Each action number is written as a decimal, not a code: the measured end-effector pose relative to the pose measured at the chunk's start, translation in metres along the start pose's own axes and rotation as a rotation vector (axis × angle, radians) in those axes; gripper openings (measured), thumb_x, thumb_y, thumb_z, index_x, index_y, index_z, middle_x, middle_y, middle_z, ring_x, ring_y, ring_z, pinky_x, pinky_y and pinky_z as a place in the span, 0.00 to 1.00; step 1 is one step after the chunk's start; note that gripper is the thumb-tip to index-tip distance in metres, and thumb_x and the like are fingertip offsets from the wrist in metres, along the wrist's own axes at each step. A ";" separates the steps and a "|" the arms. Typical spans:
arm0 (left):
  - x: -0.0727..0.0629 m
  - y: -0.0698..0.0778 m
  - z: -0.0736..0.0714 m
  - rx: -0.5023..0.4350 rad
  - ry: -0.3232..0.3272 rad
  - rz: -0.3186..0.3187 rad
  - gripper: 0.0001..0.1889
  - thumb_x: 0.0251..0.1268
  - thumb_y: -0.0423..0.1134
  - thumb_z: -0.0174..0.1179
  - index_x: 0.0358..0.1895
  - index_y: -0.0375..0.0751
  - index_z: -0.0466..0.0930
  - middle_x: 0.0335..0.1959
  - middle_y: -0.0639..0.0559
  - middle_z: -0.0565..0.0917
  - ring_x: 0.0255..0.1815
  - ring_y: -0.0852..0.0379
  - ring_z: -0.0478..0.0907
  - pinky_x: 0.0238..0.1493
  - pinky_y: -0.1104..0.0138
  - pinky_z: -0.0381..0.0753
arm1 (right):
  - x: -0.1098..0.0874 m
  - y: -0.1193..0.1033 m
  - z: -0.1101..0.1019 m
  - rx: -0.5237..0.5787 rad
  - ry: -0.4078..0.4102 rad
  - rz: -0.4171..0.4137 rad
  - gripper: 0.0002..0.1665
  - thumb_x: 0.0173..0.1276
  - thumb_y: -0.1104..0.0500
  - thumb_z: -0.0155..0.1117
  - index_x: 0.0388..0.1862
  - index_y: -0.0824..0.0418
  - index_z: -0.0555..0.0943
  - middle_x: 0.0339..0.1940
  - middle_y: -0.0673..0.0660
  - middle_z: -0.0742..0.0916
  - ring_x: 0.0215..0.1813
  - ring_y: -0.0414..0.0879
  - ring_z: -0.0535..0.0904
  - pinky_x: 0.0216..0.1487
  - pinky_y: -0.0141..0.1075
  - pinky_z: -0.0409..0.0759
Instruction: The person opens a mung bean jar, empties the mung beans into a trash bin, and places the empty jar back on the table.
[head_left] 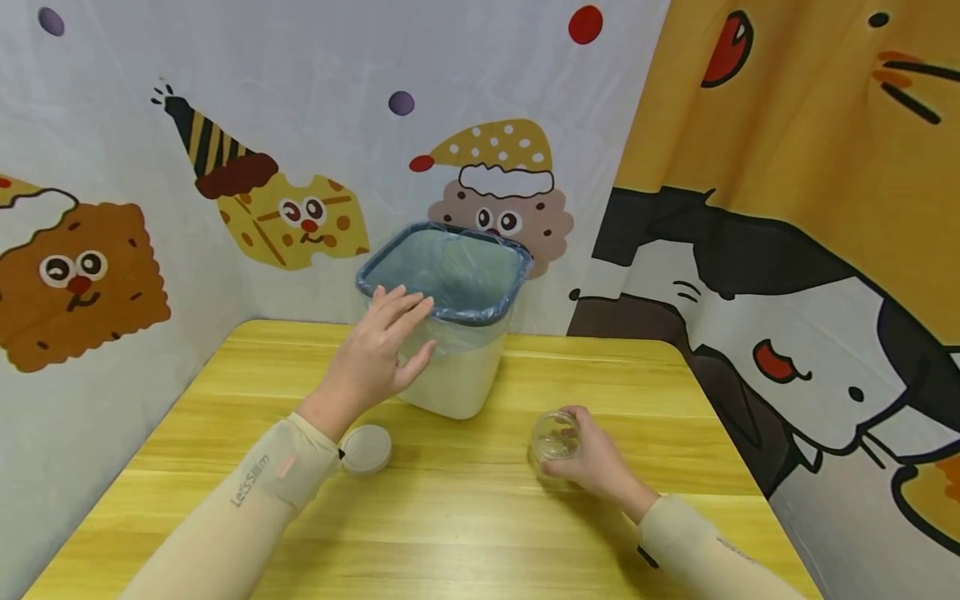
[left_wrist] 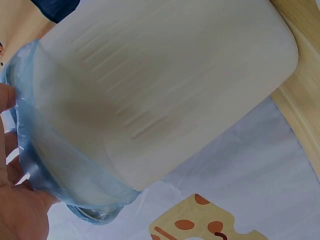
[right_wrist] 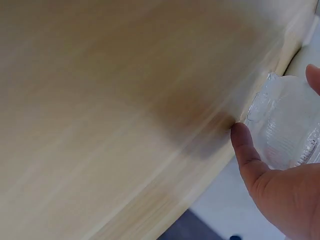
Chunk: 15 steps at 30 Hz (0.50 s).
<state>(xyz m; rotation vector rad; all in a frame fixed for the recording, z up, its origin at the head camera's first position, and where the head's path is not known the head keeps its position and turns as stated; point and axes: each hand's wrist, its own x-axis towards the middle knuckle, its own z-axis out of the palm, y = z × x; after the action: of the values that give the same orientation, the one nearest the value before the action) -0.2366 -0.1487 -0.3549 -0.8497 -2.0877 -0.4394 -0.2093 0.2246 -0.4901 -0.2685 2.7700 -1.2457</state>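
My right hand [head_left: 596,462] holds a clear jar [head_left: 553,446] by its side, with thumb and fingers round it. Its mouth faces up, uncovered, in the head view. The right wrist view shows the see-through jar [right_wrist: 285,120] between thumb and fingers; whether it touches the table is unclear. With fingers extended, my left hand [head_left: 367,354] is at the near left rim of a whitish trash bin [head_left: 457,379] lined with a blue plastic bag [head_left: 480,317]. Contact with the rim is uncertain. A round white lid [head_left: 367,450] lies on the table near my left wrist.
The yellow wood-grain table [head_left: 465,517] carries the bin near its back edge. Behind it hangs a white cloth [head_left: 300,83] printed with cartoon snacks. An orange cartoon curtain [head_left: 787,142] covers the right side.
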 end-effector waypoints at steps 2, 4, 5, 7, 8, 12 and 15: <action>0.000 0.000 0.000 -0.006 0.006 -0.001 0.30 0.63 0.36 0.76 0.68 0.31 0.81 0.63 0.31 0.83 0.71 0.28 0.77 0.76 0.33 0.70 | 0.000 -0.006 0.008 0.005 -0.010 -0.015 0.57 0.49 0.57 0.91 0.74 0.64 0.68 0.67 0.67 0.85 0.66 0.63 0.85 0.60 0.52 0.88; -0.001 0.001 0.000 -0.009 0.010 -0.003 0.30 0.63 0.36 0.76 0.68 0.31 0.81 0.63 0.31 0.83 0.71 0.27 0.77 0.76 0.33 0.69 | 0.000 -0.012 0.016 -0.010 -0.025 -0.037 0.56 0.48 0.55 0.92 0.72 0.63 0.70 0.64 0.66 0.87 0.64 0.61 0.86 0.58 0.51 0.89; -0.001 0.001 0.001 -0.011 0.012 -0.004 0.30 0.63 0.36 0.76 0.68 0.30 0.81 0.63 0.31 0.83 0.71 0.27 0.77 0.76 0.33 0.69 | -0.001 -0.015 0.019 -0.017 -0.037 -0.051 0.55 0.48 0.55 0.92 0.72 0.63 0.71 0.63 0.66 0.88 0.62 0.61 0.87 0.58 0.50 0.89; -0.001 0.001 0.000 -0.011 0.015 -0.003 0.30 0.63 0.36 0.76 0.68 0.30 0.81 0.63 0.31 0.83 0.71 0.27 0.77 0.76 0.32 0.69 | -0.001 -0.019 0.026 -0.025 -0.063 -0.083 0.54 0.48 0.53 0.92 0.70 0.63 0.72 0.61 0.66 0.89 0.61 0.60 0.88 0.57 0.50 0.90; -0.001 0.001 0.001 -0.010 0.013 -0.004 0.30 0.63 0.36 0.76 0.68 0.31 0.81 0.63 0.31 0.83 0.72 0.27 0.77 0.76 0.32 0.69 | -0.002 -0.021 0.028 -0.026 -0.073 -0.097 0.54 0.47 0.53 0.92 0.69 0.63 0.72 0.60 0.66 0.89 0.60 0.60 0.88 0.57 0.50 0.90; -0.001 0.000 0.001 -0.006 0.016 0.001 0.30 0.64 0.36 0.76 0.68 0.31 0.80 0.63 0.31 0.83 0.71 0.28 0.77 0.76 0.32 0.69 | -0.003 -0.027 0.034 -0.010 -0.100 -0.131 0.53 0.49 0.52 0.92 0.69 0.63 0.71 0.62 0.66 0.88 0.62 0.61 0.88 0.58 0.52 0.89; -0.001 -0.001 0.002 -0.007 0.018 0.002 0.30 0.63 0.36 0.76 0.68 0.31 0.81 0.63 0.32 0.83 0.72 0.28 0.77 0.76 0.32 0.70 | -0.004 -0.028 0.036 -0.018 -0.096 -0.131 0.54 0.50 0.52 0.92 0.70 0.62 0.70 0.63 0.66 0.88 0.62 0.61 0.87 0.59 0.53 0.89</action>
<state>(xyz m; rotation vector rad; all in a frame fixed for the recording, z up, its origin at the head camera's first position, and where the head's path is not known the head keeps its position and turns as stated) -0.2377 -0.1484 -0.3572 -0.8483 -2.0695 -0.4517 -0.1968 0.1809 -0.4933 -0.5044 2.7212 -1.2015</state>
